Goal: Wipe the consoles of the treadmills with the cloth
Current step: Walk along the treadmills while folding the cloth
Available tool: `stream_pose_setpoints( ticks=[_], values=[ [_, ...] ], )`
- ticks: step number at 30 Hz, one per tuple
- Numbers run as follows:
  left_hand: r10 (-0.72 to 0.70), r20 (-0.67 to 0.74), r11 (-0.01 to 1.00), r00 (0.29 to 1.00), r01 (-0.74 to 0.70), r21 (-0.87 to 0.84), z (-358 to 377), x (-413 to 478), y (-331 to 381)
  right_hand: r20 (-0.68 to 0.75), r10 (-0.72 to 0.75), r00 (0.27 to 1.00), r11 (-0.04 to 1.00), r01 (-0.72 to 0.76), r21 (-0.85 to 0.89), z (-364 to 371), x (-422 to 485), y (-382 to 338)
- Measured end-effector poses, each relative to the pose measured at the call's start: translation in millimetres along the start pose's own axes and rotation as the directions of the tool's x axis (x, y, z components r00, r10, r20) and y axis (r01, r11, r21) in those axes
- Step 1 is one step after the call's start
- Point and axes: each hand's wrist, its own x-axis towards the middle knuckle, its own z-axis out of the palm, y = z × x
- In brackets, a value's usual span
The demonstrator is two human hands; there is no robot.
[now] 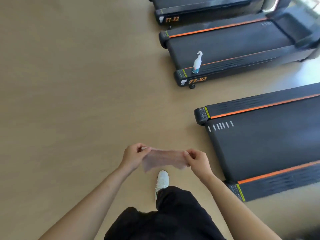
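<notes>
A pale pink cloth (163, 159) hangs stretched between my two hands in front of me, above the floor. My left hand (134, 155) pinches its left top corner. My right hand (197, 161) pinches its right top corner. Three black treadmills with orange stripes lie to the right: the nearest treadmill (270, 144), a middle treadmill (230, 44) and a far treadmill (204, 9). Only their belts and rear ends show; no console is in view.
A white spray bottle (197, 63) stands upright on the rear side rail of the middle treadmill. The tan floor (69, 84) spreads wide to the left. My white shoe (162, 181) and dark trousers are below the cloth.
</notes>
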Motion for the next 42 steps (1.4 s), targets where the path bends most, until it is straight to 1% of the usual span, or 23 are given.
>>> stream_pose_setpoints(
  ticks=[5, 8, 10, 13, 16, 18, 20, 25, 29, 34, 36, 38, 42],
  values=[
    [-0.005, 0.035, 1.000, 0.999, 0.004, 0.028, -8, 103, 67, -0.023, 0.039, 0.999, 0.999, -0.039, 0.013, -19, 104, -59],
    [-0.030, 0.047, 1.000, 0.998, 0.030, -0.003, -12, 167, 103, -0.037, 0.072, 0.997, 0.997, -0.072, 0.023, -30, 172, -92],
    [-0.021, 0.059, 1.000, 0.998, 0.021, 0.004, -15, 212, 125, -0.047, 0.088, 0.995, 0.996, -0.087, 0.026, -37, 214, -113],
    [-0.018, 0.094, 1.000, 0.995, 0.018, -0.001, -19, 298, 155, -0.091, 0.112, 0.990, 0.992, -0.106, 0.067, -45, 288, -146],
    [0.016, 0.148, 1.000, 0.989, -0.019, 0.023, -23, 380, 189, -0.128, 0.130, 0.983, 0.991, -0.124, 0.054, -54, 354, -175],
    [0.019, 0.190, 0.999, 0.982, -0.024, 0.026, -25, 436, 216, -0.153, 0.159, 0.975, 0.987, -0.155, 0.041, -61, 396, -195],
    [0.050, 0.226, 0.997, 0.973, -0.061, 0.043, -24, 483, 244, -0.172, 0.191, 0.966, 0.982, -0.185, 0.048, -72, 432, -218],
    [0.115, 0.285, 0.971, 0.952, -0.169, 0.172, -12, 608, 327, -0.244, 0.235, 0.941, 0.970, -0.210, 0.123, -110, 534, -270],
    [0.147, 0.339, 0.933, 0.929, -0.244, 0.265, 18, 708, 395, -0.270, 0.295, 0.917, 0.947, -0.242, 0.213, -144, 624, -283],
    [0.101, 0.355, 0.903, 0.929, -0.235, 0.359, 80, 824, 460, -0.254, 0.364, 0.896, 0.904, -0.273, 0.330, -178, 740, -279],
    [0.063, 0.367, 0.886, 0.928, -0.222, 0.408, 107, 863, 477, -0.240, 0.395, 0.886, 0.882, -0.293, 0.369, -189, 783, -273],
    [-0.005, 0.395, 0.863, 0.919, -0.195, 0.465, 136, 902, 488, -0.227, 0.431, 0.873, 0.862, -0.324, 0.389, -201, 827, -262],
    [-0.057, 0.444, 0.815, 0.894, -0.215, 0.538, 189, 976, 499, -0.222, 0.506, 0.833, 0.815, -0.378, 0.438, -218, 899, -240]
  ],
)
